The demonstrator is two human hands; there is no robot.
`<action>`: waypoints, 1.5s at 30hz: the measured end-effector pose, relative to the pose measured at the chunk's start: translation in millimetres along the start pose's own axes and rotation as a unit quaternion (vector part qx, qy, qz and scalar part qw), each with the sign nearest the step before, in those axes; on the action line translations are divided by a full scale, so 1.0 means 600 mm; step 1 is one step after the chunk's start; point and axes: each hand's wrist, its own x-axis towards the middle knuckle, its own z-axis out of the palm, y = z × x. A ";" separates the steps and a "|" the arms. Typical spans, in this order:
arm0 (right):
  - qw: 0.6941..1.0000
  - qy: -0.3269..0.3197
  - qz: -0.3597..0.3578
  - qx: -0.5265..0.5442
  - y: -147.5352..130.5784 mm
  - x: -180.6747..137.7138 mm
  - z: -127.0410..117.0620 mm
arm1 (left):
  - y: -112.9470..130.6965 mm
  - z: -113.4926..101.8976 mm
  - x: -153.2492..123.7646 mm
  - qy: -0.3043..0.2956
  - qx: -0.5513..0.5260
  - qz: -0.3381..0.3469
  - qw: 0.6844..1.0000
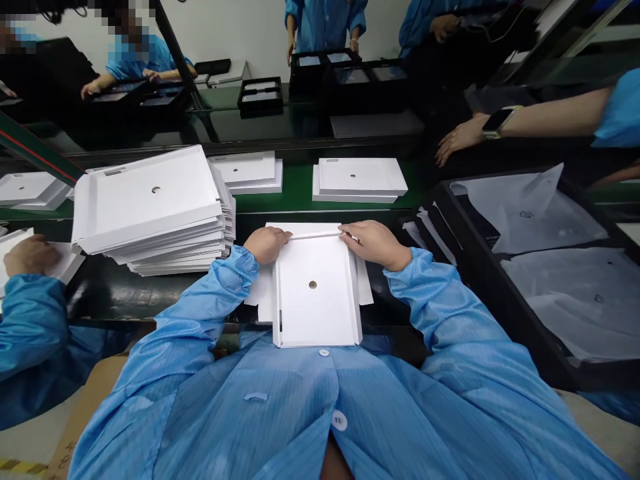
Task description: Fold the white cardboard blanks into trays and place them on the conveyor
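A white cardboard tray [315, 307] with a small round hole in its middle lies on the dark bench edge right in front of me, its side flaps partly raised. My left hand [267, 243] is curled at the tray's far left corner and presses the far flap. My right hand [374, 241] pinches the same far flap at its right end. Both sleeves are light blue.
A tall stack of flat white cardboard blanks [150, 213] stands at the left. Folded white trays [357, 179] [250, 170] sit on the green conveyor [297, 187]. A black bin with plastic bags [550, 267] is at the right. Other people's hands [30, 257] [457, 140] work nearby.
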 end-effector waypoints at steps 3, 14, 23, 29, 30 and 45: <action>0.995 0.091 0.025 0.037 -0.015 -0.051 0.004 | -0.011 0.000 -0.011 0.022 -0.005 -0.014 1.000; 0.991 0.081 -0.084 0.062 -0.183 -0.259 0.062 | -0.081 0.036 -0.030 -0.024 0.014 -0.149 0.988; 0.993 0.073 -0.081 0.054 -0.176 -0.211 0.073 | -0.075 0.038 -0.029 -0.026 0.004 -0.151 0.988; 0.986 -0.001 -0.146 0.084 -0.166 -0.206 0.063 | -0.064 0.037 -0.042 -0.042 0.002 -0.148 0.988; 0.985 -0.010 -0.147 0.086 -0.163 -0.208 0.063 | -0.065 0.038 -0.043 -0.050 0.004 -0.153 0.987; 0.986 -0.021 -0.105 0.126 -0.177 -0.203 0.067 | -0.080 0.052 -0.038 -0.062 -0.017 -0.149 0.987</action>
